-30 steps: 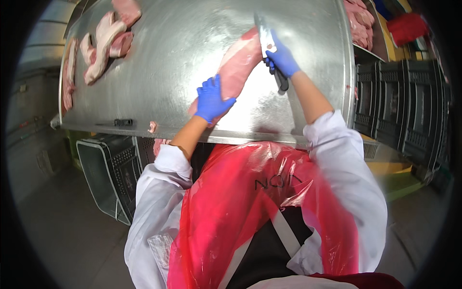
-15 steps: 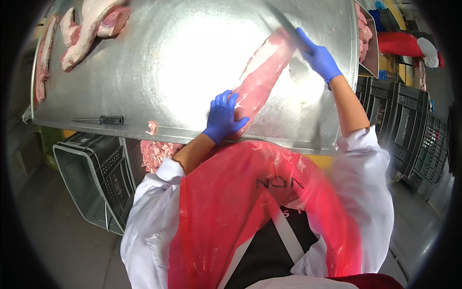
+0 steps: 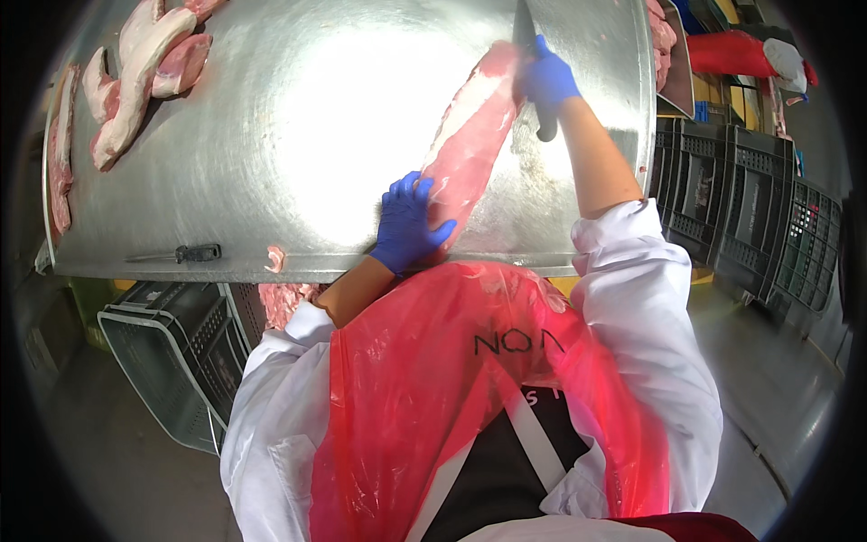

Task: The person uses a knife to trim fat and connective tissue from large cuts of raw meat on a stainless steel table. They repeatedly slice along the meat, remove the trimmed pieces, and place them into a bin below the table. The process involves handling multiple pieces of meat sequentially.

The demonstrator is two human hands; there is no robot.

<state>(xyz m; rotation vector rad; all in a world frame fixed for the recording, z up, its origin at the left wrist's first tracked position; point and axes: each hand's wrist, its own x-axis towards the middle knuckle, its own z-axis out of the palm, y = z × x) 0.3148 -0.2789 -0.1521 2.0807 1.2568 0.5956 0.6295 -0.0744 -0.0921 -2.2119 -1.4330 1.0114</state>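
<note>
A long pale-pink pork loin (image 3: 476,135) with a whitish fat strip lies slantwise on the metal table, its far end to the right. My left hand (image 3: 406,221), in a blue glove, grips the loin's near end, fingers along the left side and thumb across the top. Closed round a knife (image 3: 524,25), my blue-gloved right hand (image 3: 548,79) is beside the loin's far end. The blade points away from me, and the dark handle's end shows below the fist. Whether the edge touches the meat is hard to see.
More fatty meat pieces (image 3: 144,86) lie at the table's far left. A second knife (image 3: 194,254) and a small scrap (image 3: 275,259) are near the front edge. Grey crates (image 3: 172,352) stand below left, with black crates (image 3: 736,199) at right. A meat-filled metal bin (image 3: 679,81) adjoins the table.
My right hand has moved left and turned the knife, so the blade now points away from me at the loin's far end. My left hand still grips the near end. The whole view has shifted slightly.
</note>
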